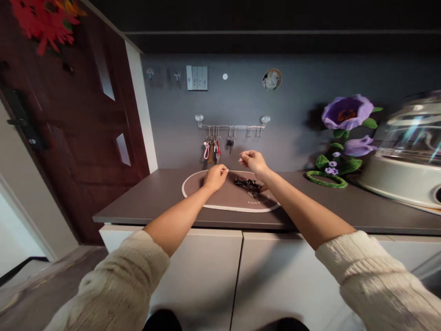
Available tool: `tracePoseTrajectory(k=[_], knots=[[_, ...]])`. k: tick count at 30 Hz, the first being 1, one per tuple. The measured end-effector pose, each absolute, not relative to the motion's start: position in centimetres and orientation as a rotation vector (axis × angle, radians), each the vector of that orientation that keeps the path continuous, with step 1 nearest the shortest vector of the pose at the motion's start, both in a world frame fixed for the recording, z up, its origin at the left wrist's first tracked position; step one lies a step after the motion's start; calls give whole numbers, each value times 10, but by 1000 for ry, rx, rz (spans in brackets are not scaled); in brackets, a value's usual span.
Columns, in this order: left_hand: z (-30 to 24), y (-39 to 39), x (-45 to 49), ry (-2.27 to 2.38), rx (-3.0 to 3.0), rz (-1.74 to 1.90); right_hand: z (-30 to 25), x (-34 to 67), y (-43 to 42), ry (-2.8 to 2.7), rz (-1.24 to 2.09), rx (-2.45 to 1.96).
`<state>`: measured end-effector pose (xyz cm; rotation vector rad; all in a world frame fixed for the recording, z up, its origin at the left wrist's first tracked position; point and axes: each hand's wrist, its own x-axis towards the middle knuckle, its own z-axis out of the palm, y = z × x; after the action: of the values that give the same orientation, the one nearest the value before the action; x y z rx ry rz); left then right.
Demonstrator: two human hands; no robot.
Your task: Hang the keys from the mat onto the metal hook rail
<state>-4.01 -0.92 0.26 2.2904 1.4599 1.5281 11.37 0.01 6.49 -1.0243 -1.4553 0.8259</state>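
Observation:
My left hand point(216, 177) is closed, low over the left half of an oval brown mat point(195, 187) with a pale rim. Its curled fingers hide whatever they may hold. Higher and to the right, my right hand point(254, 162) pinches its fingers together just below a hook rail point(234, 127) on the wall; anything between them is too small to make out. A dark bunch of keys point(248, 184) lies on the mat under my right hand. From the rail hang several keys with tags point(212, 149) at the left and a small dark key set point(230, 143) near the middle.
The mat rests on a dark countertop point(144, 193) above white cabinets point(200, 266). At the right stand a purple flower ornament point(347, 115) and a cream appliance with a clear dome point(396, 179). A dark red door point(79, 138) is at the left.

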Motion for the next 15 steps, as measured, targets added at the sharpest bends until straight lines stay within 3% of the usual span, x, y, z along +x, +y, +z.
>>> tracePoseTrajectory(k=[15], knots=[[4,-21,-35,1456,2548,1332,22,153,-10,-1684,428,-1176]])
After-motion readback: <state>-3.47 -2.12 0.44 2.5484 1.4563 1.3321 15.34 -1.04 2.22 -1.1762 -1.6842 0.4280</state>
